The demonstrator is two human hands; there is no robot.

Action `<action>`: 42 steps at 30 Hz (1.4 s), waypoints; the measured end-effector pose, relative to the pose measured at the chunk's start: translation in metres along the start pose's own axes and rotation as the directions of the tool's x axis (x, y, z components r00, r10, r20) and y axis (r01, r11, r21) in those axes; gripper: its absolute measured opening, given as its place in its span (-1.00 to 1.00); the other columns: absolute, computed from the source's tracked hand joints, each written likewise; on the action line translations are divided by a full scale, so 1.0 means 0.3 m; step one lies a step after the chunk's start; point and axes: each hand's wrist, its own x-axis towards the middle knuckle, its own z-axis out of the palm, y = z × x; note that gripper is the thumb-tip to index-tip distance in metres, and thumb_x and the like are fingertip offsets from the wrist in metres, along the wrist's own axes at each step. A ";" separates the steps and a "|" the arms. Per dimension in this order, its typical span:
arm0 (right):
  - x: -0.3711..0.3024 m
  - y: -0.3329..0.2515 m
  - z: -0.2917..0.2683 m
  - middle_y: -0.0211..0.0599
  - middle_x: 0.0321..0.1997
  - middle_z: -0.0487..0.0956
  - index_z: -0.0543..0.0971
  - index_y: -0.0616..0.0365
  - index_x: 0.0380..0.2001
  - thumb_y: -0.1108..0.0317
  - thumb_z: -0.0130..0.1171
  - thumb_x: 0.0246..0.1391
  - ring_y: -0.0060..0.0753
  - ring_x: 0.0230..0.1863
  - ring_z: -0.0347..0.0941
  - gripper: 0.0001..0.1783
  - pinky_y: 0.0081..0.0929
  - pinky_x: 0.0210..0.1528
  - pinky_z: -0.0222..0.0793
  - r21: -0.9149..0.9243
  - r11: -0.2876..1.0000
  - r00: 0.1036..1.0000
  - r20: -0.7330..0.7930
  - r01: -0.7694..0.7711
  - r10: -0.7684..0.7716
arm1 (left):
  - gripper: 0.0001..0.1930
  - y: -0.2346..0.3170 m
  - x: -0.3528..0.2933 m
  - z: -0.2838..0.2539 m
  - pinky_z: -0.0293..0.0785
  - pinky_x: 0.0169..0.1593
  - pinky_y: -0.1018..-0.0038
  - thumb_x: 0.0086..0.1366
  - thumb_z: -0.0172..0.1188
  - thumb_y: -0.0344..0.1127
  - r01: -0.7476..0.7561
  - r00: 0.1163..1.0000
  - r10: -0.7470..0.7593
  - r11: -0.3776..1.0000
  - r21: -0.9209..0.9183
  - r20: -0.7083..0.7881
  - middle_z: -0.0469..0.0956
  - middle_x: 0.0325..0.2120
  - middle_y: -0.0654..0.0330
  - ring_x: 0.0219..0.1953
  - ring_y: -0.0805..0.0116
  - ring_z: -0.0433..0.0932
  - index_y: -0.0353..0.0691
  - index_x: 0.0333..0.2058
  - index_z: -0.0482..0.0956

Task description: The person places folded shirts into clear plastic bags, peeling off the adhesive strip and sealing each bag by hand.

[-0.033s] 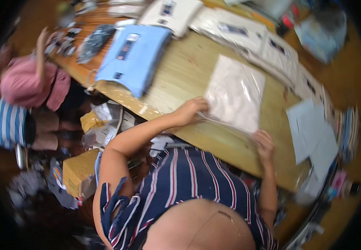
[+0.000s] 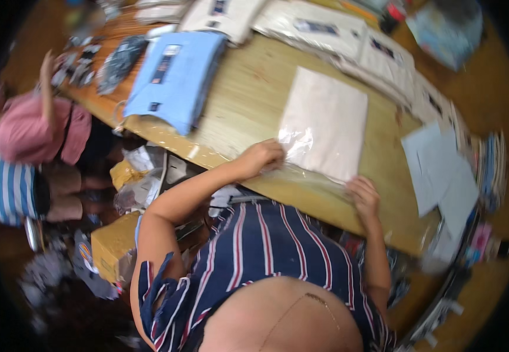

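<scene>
We are looking down on a bench, where a pale folded garment is lying flat inside a clear plastic bag, and we are taking that garment as the centre of our clock face. At eight o'clock our left hand is clamping its curled fingers on the bag's loose near edge; at five o'clock our right hand is pinching the bag's near right corner, fingers together. Between nine and ten o'clock a light blue folded garment stack is resting near the bench's edge, and a dark bagged bundle is lying just beyond it. From twelve to three o'clock pale wrapped packets are forming a curved row. Near four o'clock grey sheets are overlapping each other. Farther out at nine o'clock a co-worker in pink is raising an arm, and off the bench at eight o'clock a brown cardboard box is sitting among clutter.
</scene>
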 end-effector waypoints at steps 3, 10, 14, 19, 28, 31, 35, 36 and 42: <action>-0.061 -0.002 0.056 -0.23 -0.45 0.49 0.52 0.23 -0.55 0.57 0.08 -0.30 -0.22 -0.27 0.38 -0.88 -0.45 -0.18 0.28 0.139 0.984 0.992 -0.052 -0.108 0.116 | -0.95 0.060 -0.047 0.051 0.35 -0.31 0.43 -0.04 0.05 -0.50 -0.026 0.990 0.028 0.999 0.022 -0.140 0.44 -0.49 0.11 -0.36 0.16 0.41 -0.30 -0.53 0.38; -0.059 0.015 0.131 -0.35 -0.56 0.48 0.44 0.36 -0.59 0.44 -0.05 0.00 -0.54 -0.55 0.36 -0.80 -0.63 -0.45 0.29 0.645 0.585 0.645 -0.181 -0.492 0.742 | -0.86 0.041 0.005 0.060 0.31 -0.52 0.43 0.10 -0.01 -0.41 0.454 0.854 -0.472 0.882 -0.130 -0.219 0.42 -0.66 0.04 -0.63 0.13 0.40 -0.33 -0.58 0.34; 0.032 0.041 0.148 -0.28 -0.64 0.46 0.42 0.27 -0.64 0.34 -0.04 -0.02 -0.34 -0.68 0.34 -0.76 -0.47 -0.57 0.28 0.412 0.590 0.534 -0.255 -0.694 0.806 | -0.81 -0.002 0.065 0.122 0.24 -0.57 0.38 0.08 -0.02 -0.43 0.457 0.746 -0.487 0.870 -0.184 -0.454 0.30 -0.70 0.05 -0.72 0.15 0.27 -0.37 -0.66 0.30; 0.099 0.034 0.168 -0.19 -0.64 0.43 0.43 0.17 -0.56 0.23 -0.06 -0.05 -0.14 -0.65 0.35 -0.77 -0.25 -0.56 0.24 -0.283 0.550 0.618 -0.390 -0.786 0.682 | -0.84 -0.006 0.105 0.134 0.30 -0.52 0.33 0.03 0.02 -0.41 0.545 0.750 -0.428 0.832 0.105 -0.505 0.31 -0.61 0.02 -0.66 0.10 0.31 -0.36 -0.64 0.33; 0.111 0.009 0.180 -0.37 -0.42 0.32 0.46 -0.27 -0.24 0.33 -0.01 -0.13 -0.33 -0.29 0.26 -0.69 -0.30 -0.25 0.11 -0.476 0.565 0.737 -0.385 -0.674 0.555 | -0.79 -0.006 0.109 0.119 0.30 -0.45 0.38 -0.04 0.09 -0.40 0.531 0.786 -0.290 0.770 0.354 -0.546 0.34 -0.59 0.08 -0.55 0.18 0.35 -0.33 -0.43 0.30; 0.094 0.027 0.199 -0.39 -0.43 0.33 0.42 -0.41 -0.15 0.35 -0.01 -0.13 -0.34 -0.30 0.26 -0.58 -0.32 -0.27 0.12 -0.453 0.551 0.712 -0.422 -0.701 0.561 | -0.69 -0.030 0.102 0.097 0.32 -0.46 0.42 -0.06 0.13 -0.36 0.537 0.755 -0.424 0.837 0.101 -0.499 0.35 -0.59 0.09 -0.53 0.19 0.37 -0.32 -0.33 0.29; 0.103 0.015 0.188 -0.37 -0.43 0.32 0.41 -0.42 -0.14 0.35 -0.03 -0.10 -0.35 -0.28 0.26 -0.58 -0.30 -0.25 0.12 -0.474 0.547 0.722 -0.391 -0.690 0.571 | -0.72 -0.112 0.123 -0.004 0.33 -0.50 0.54 0.15 -0.01 -0.25 0.556 0.655 -0.735 0.627 -0.546 -0.176 0.48 -0.63 0.10 -0.62 0.39 0.43 -0.34 -0.26 0.28; 0.107 0.009 0.185 -0.36 -0.43 0.32 0.41 -0.41 -0.13 0.35 -0.05 -0.09 -0.35 -0.27 0.26 -0.59 -0.29 -0.23 0.12 -0.480 0.543 0.721 -0.377 -0.689 0.581 | -0.72 -0.114 0.147 -0.041 0.33 -0.51 0.58 0.18 -0.05 -0.23 0.561 0.648 -0.760 0.518 -0.646 -0.046 0.49 -0.63 0.09 -0.61 0.43 0.44 -0.35 -0.25 0.27; 0.104 0.021 0.185 -0.36 -0.41 0.33 0.41 -0.40 -0.14 0.35 -0.05 -0.09 -0.35 -0.27 0.26 -0.59 -0.30 -0.23 0.11 -0.498 0.552 0.740 -0.376 -0.669 0.557 | -0.65 -0.144 0.270 -0.130 0.29 -0.58 0.70 0.13 0.05 -0.28 0.686 0.651 -0.680 0.335 -0.646 0.338 0.46 -0.60 0.13 -0.60 0.51 0.42 -0.36 -0.17 0.26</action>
